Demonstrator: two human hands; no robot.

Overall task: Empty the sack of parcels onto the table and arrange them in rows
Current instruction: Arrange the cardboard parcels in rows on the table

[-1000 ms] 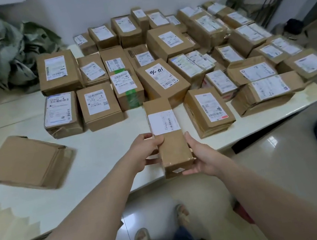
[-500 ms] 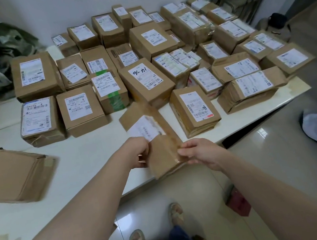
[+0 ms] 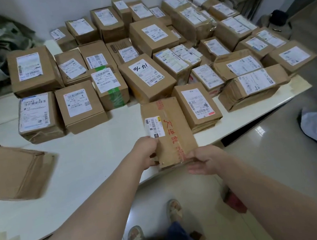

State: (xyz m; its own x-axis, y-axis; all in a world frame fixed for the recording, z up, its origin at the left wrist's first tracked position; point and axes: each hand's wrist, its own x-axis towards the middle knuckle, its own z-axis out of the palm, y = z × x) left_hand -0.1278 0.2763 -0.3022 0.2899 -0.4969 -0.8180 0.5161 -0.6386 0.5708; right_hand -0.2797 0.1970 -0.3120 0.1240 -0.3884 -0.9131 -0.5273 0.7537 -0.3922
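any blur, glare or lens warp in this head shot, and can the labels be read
Head view: wide-angle warp bows the table edge and stretches the forearms. Soft, even light, with window glare on the floor tiles. The loose parcel at left looks smeared. The held parcel, between left hand and right hand, is fairly sharp, yet only the handwritten label reads clearly.

White wall (image 3: 66, 4) behind, glossy tile floor (image 3: 272, 156) w/ glare.

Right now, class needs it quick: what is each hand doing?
Left hand: closed on the near left edge of the red-taped parcel.
Right hand: closed on the same parcel's near right corner.
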